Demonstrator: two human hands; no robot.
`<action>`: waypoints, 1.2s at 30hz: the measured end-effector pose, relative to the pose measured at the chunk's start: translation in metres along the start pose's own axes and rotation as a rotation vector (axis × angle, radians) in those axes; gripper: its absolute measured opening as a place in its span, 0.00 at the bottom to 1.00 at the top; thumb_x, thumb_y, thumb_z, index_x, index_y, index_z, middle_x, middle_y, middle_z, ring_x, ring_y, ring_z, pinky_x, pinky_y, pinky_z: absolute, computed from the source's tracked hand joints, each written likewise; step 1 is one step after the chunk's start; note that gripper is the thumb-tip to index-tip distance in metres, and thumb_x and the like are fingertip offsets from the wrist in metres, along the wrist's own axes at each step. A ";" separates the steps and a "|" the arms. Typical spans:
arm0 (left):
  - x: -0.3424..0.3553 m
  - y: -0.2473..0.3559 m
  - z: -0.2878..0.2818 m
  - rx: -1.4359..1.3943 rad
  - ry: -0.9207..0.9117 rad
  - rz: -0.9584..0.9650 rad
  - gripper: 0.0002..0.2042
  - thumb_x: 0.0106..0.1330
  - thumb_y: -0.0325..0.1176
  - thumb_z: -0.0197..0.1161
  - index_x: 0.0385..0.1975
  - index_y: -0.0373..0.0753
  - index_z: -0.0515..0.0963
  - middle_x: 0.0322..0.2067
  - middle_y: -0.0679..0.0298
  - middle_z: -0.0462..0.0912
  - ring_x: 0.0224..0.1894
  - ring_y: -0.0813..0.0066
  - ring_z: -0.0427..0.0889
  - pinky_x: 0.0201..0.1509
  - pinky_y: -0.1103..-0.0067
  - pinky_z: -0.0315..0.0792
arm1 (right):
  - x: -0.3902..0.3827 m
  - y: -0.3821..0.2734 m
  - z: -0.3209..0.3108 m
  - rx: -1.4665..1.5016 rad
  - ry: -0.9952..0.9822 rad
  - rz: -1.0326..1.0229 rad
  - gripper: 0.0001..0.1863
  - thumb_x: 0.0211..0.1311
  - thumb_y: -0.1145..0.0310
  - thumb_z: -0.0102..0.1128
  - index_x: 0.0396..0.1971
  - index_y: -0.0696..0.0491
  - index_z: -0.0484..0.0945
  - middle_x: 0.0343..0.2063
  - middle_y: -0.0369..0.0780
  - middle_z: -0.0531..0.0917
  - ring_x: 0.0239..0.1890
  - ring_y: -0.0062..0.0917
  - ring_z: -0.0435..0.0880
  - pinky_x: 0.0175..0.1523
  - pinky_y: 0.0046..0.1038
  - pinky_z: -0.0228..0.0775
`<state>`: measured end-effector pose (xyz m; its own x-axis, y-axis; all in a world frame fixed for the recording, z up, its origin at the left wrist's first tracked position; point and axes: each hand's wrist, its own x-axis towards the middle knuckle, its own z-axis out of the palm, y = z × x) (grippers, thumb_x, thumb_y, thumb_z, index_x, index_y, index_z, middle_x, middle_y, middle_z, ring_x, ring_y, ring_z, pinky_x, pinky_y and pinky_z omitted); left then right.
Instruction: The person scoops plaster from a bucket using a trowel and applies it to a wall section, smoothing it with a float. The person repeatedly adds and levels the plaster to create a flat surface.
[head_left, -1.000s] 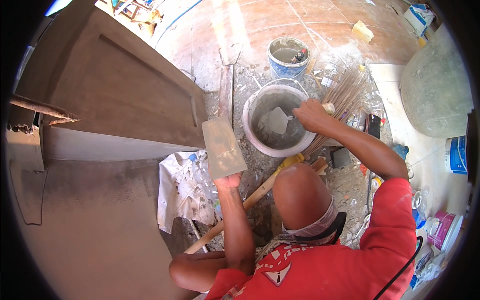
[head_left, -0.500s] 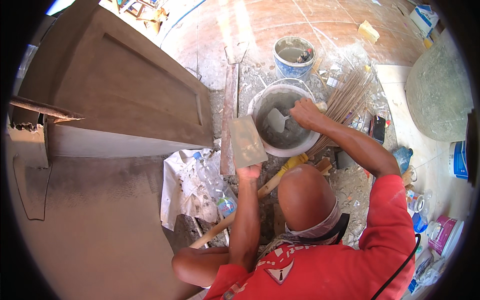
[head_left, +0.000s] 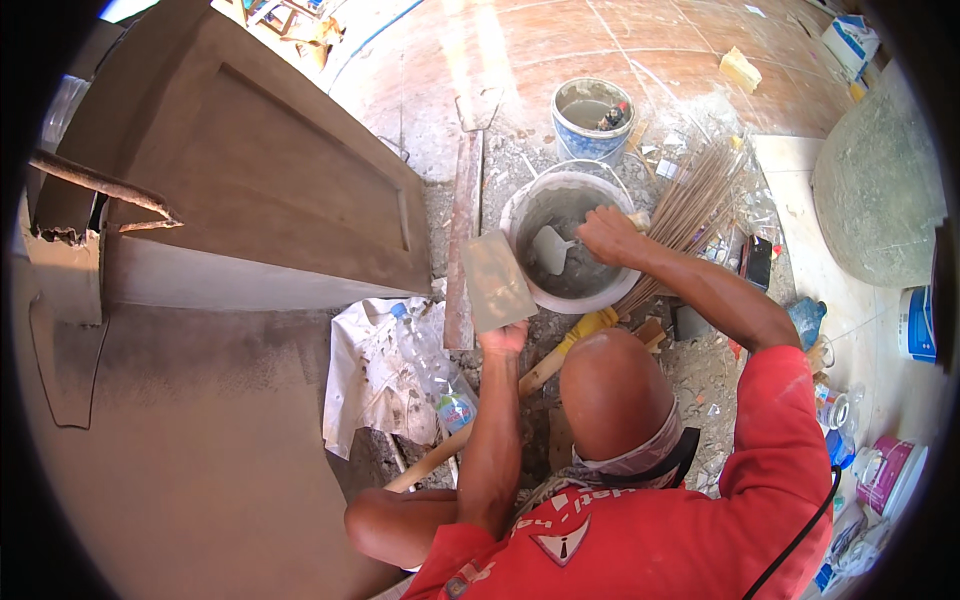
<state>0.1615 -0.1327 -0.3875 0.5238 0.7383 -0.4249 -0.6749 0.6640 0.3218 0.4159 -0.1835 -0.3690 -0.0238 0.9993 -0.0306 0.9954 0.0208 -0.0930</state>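
Observation:
My left hand is closed under a flat rectangular plastering float, whose upturned face is smeared with grey mortar. The float is just left of a pale bucket with a wire handle. Inside that bucket lies wet grey mortar. Over the bucket's right side, my right hand is closed around the handle of a small trowel; most of the handle is hidden by the fingers. The trowel's blade is down inside the bucket, against the mortar.
Behind stands a smaller blue-and-white bucket holding liquid. A broom of thin sticks lies at the right. A long wooden board, a crumpled white sheet and a plastic bottle lie left. A brown panelled structure rises beyond them.
The trowel blade has shifted slightly left and tilted inside the bucket as my right hand moved. My left hand keeps the float in nearly the same place. The view has shifted slightly.

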 end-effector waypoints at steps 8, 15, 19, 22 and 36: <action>0.004 0.004 -0.003 -0.096 0.049 0.001 0.17 0.68 0.42 0.52 0.52 0.42 0.75 0.47 0.64 0.81 0.47 0.67 0.82 0.47 0.74 0.80 | -0.028 0.024 -0.046 0.326 -0.141 0.065 0.14 0.45 0.75 0.58 0.35 0.52 0.83 0.31 0.49 0.83 0.39 0.44 0.82 0.44 0.42 0.72; -0.008 0.027 -0.015 -0.233 0.075 0.097 0.15 0.66 0.40 0.55 0.48 0.42 0.77 0.44 0.66 0.83 0.43 0.70 0.84 0.43 0.75 0.81 | -0.076 0.008 -0.106 0.702 0.096 0.090 0.21 0.44 0.73 0.61 0.43 0.59 0.76 0.41 0.50 0.80 0.46 0.45 0.78 0.52 0.36 0.69; -0.004 0.028 -0.028 -0.243 -0.005 0.102 0.16 0.65 0.43 0.57 0.48 0.44 0.77 0.45 0.68 0.83 0.44 0.70 0.83 0.45 0.74 0.80 | -0.079 -0.036 -0.183 0.656 -0.096 0.041 0.23 0.49 0.66 0.61 0.46 0.60 0.73 0.44 0.52 0.77 0.44 0.45 0.77 0.49 0.36 0.68; 0.002 0.022 -0.035 -0.222 0.023 0.117 0.17 0.68 0.44 0.54 0.52 0.43 0.75 0.49 0.65 0.81 0.49 0.69 0.81 0.50 0.72 0.79 | -0.073 -0.090 -0.237 0.936 -0.044 -0.170 0.22 0.51 0.65 0.61 0.46 0.59 0.74 0.41 0.50 0.78 0.40 0.42 0.78 0.44 0.35 0.68; -0.027 0.063 -0.002 0.125 -0.194 0.021 0.20 0.68 0.42 0.52 0.55 0.37 0.71 0.52 0.58 0.77 0.52 0.66 0.77 0.54 0.72 0.72 | -0.017 -0.308 -0.284 1.552 0.292 -0.347 0.08 0.64 0.71 0.49 0.36 0.60 0.71 0.20 0.38 0.77 0.23 0.16 0.74 0.29 0.22 0.66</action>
<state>0.1043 -0.1108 -0.3576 0.6087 0.7530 -0.2500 -0.6236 0.6489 0.4359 0.1356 -0.1977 -0.0568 -0.0176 0.9293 0.3690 -0.1063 0.3652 -0.9248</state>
